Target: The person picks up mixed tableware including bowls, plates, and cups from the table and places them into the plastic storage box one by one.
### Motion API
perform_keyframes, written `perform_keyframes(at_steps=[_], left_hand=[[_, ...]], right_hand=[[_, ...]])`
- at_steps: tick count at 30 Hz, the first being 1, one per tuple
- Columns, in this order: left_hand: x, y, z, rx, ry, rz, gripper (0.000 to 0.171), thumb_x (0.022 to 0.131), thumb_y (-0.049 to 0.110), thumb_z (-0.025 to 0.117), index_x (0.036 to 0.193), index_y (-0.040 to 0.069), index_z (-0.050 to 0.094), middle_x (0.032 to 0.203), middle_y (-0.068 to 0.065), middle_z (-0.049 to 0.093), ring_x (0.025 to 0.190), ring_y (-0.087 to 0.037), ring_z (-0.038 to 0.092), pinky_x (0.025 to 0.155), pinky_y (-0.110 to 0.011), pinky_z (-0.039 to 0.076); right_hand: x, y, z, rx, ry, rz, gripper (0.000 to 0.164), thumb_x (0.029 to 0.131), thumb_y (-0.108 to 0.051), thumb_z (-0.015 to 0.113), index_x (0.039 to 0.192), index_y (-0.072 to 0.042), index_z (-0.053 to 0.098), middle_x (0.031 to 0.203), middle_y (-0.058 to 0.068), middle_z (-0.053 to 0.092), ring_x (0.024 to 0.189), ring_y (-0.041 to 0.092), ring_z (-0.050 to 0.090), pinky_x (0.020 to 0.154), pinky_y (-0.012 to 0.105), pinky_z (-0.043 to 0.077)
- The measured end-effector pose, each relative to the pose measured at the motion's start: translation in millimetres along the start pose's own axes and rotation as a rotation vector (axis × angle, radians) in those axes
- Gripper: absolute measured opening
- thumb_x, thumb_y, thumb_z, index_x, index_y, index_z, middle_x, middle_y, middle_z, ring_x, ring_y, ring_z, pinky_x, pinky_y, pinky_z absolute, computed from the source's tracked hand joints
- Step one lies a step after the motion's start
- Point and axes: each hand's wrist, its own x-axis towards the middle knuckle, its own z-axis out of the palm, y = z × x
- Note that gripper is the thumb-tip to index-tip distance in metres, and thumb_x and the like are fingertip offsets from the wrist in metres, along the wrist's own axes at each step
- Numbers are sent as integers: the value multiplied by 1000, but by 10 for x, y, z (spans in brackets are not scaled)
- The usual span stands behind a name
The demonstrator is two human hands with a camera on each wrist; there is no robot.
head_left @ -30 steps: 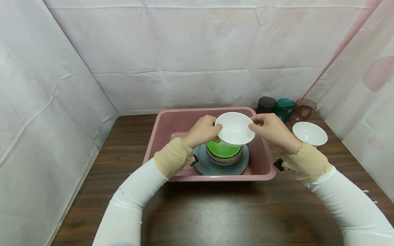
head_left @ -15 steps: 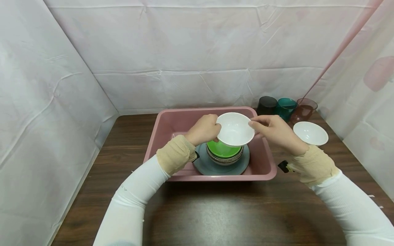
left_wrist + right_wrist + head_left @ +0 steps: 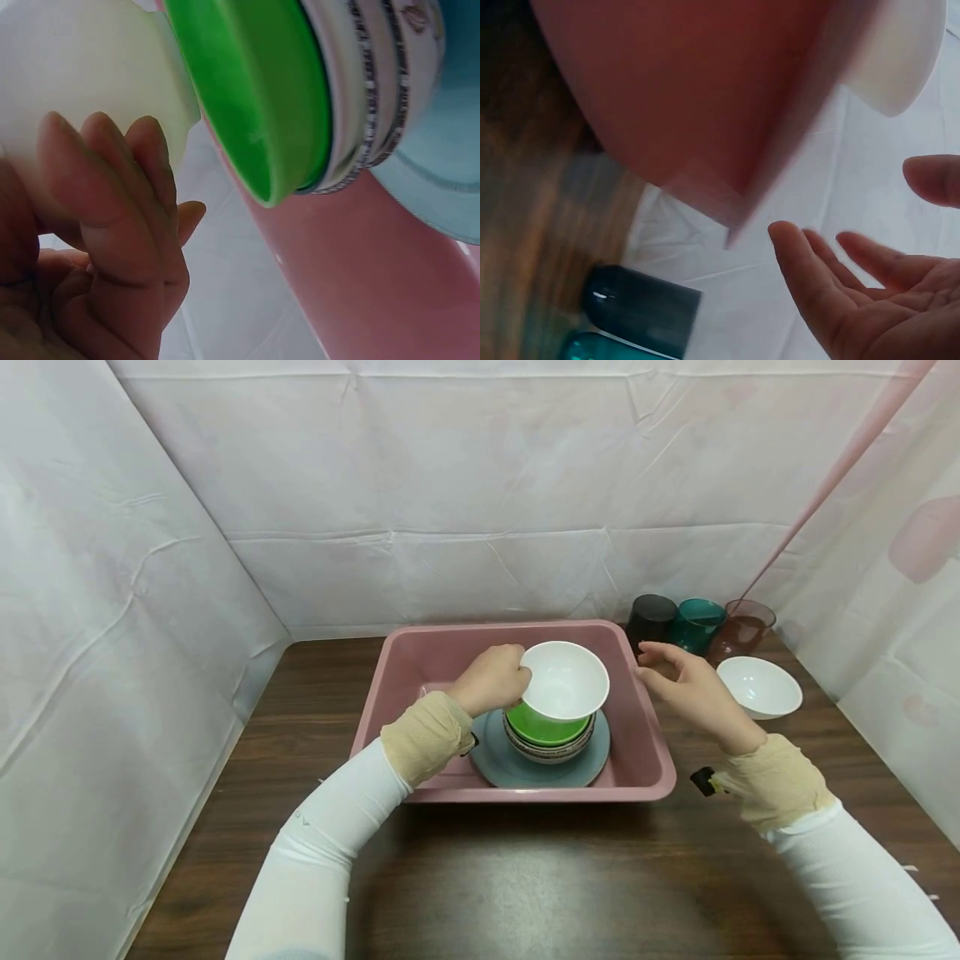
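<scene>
My left hand (image 3: 491, 681) grips a white bowl (image 3: 566, 681) by its left rim, above a stack topped by a green bowl (image 3: 546, 728). In the left wrist view the fingers (image 3: 112, 172) lie against the white bowl's underside, apart from the green bowl beside it. Below the green bowl are patterned bowls (image 3: 386, 82), all on a blue-grey plate (image 3: 495, 760) inside a pink basin (image 3: 405, 652). Over the basin's right rim hovers my right hand (image 3: 690, 689), thumb and fingers parted and holding nothing.
A second white bowl (image 3: 759, 687) rests on the wooden table (image 3: 525, 877) to the right. Behind it stand a dark cup (image 3: 651, 617), a teal cup (image 3: 696, 622) and a reddish cup (image 3: 744, 628). White cloth (image 3: 480, 485) hangs around the back and sides.
My right hand has let go of the white bowl and moved right, away from it. The left hand keeps its grip, and the bowl has shifted slightly left and down.
</scene>
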Motion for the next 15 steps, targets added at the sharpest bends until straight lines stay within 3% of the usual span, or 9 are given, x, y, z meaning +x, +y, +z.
perform_keyframes(at_steps=[2, 5, 9, 15], left_hand=[[-1, -14, 15, 10, -2, 6, 20, 95, 8, 39, 90, 4, 58, 61, -2, 61, 49, -10, 57, 53, -22, 45], [11, -39, 43, 37, -1, 9, 20, 95, 9, 41, 87, 5, 58, 62, -2, 61, 51, -11, 57, 54, -23, 46], [38, -76, 88, 62, 2, 11, 20, 96, 10, 42, 86, 5, 59, 66, -3, 61, 54, -13, 58, 56, -23, 46], [55, -111, 137, 130, 13, 18, 21, 96, 12, 43, 88, 4, 61, 78, -6, 59, 75, -20, 58, 75, -32, 50]], right_hand=[[2, 49, 37, 4, -9, 20, 60, 101, -31, 50, 150, 0, 33, 142, 26, 48, 128, 41, 52, 98, 50, 47], [12, 117, 87, 14, -27, 50, 64, 101, -30, 50, 152, 2, 27, 146, 27, 43, 131, 43, 48, 102, 57, 43], [40, 214, 161, -2, -43, 75, 66, 101, -30, 51, 151, 5, 26, 147, 29, 42, 128, 43, 51, 98, 55, 47], [67, 317, 251, -26, -72, 87, 63, 99, -28, 53, 148, 5, 33, 136, 30, 53, 110, 37, 63, 85, 43, 55]])
